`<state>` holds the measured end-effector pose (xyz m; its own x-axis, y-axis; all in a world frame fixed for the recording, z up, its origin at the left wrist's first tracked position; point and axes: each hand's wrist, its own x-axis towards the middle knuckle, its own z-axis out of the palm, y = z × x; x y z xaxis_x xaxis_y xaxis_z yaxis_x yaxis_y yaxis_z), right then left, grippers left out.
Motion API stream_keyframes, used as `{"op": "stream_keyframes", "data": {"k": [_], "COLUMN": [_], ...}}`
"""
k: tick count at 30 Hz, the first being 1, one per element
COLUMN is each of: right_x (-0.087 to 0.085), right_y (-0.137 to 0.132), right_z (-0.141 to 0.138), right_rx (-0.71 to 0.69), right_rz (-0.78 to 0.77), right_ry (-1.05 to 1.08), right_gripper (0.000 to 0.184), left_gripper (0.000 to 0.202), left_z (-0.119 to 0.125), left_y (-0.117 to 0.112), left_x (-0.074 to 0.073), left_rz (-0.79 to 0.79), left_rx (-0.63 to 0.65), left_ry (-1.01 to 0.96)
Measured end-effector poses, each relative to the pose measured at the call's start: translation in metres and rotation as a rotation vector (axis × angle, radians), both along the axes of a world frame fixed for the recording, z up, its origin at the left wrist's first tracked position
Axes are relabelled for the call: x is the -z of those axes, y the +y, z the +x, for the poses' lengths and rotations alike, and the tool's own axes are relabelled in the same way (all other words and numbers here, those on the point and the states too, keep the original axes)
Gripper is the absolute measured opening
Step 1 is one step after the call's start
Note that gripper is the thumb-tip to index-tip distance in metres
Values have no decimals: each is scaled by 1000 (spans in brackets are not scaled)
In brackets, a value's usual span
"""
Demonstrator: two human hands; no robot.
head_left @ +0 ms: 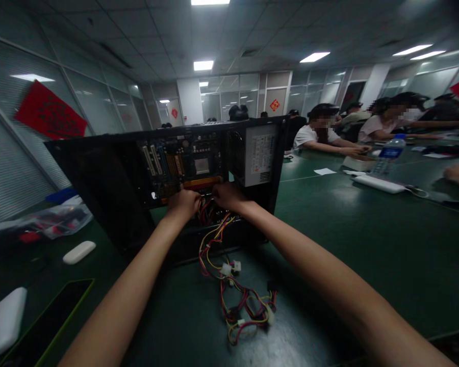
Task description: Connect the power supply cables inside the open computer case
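Note:
An open black computer case (99,173) stands on the green table in front of me. Inside it are a motherboard (189,144) with several slots and a grey power supply (260,155) at the upper right. Both my hands reach into the lower part of the case, near a bundle of coloured cables (205,210). My left hand (184,205) is closed by the board's lower edge, my right hand (231,196) closed beside it. What their fingers hold is too dark to make out. Loose power cables (248,300) with white and black connectors trail onto the table.
On the left lie a white oval case (79,252), a plastic bag (53,219), and a dark flat device with a green edge (57,316). To the right are a water bottle (390,153) and a white power strip (378,184). Other people (321,132) sit farther back.

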<state>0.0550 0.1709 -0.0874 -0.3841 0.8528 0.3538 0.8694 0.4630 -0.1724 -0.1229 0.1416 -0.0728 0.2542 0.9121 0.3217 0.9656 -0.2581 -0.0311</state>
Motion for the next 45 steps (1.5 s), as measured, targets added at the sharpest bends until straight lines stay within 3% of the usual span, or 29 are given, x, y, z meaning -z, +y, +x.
{"op": "stream_keyframes", "data": {"k": [10,14,18,21,25,28,33,39,45], "right_x": [0,3,25,51,72,70,61,58,56], "right_y": [-8,-32,-64,-77,-79,-77,-69,-45,-20], "right_z": [3,18,48,70,81,79,88,128,186], "right_rx": [-84,-192,-249,-319,-339,-278,-314,-441,-394], "right_rz": [50,177,340,524,600,583,697,705,506], "right_ry": [17,113,60,-36,-160,-172,-275,-307,-162], "right_gripper": [21,18,33,40,36,37,31,23,31], "left_gripper": [31,31,40,46,47,48,48,50,50], "left_z": [-5,-18,-40,-53,-55,-51,-48,-22,48], "left_y": [-7,-26,-58,-84,-103,-104,-102,-102,-97], "left_x": [2,2,1,2,10,16,17,19,21], "left_rz": [11,18,-88,-204,-209,-142,-128,-83,-106], "left_rx": [3,50,112,104,-63,-146,-144,-153,-149], "left_ry": [-71,-128,-189,-46,219,268,268,260,188]}}
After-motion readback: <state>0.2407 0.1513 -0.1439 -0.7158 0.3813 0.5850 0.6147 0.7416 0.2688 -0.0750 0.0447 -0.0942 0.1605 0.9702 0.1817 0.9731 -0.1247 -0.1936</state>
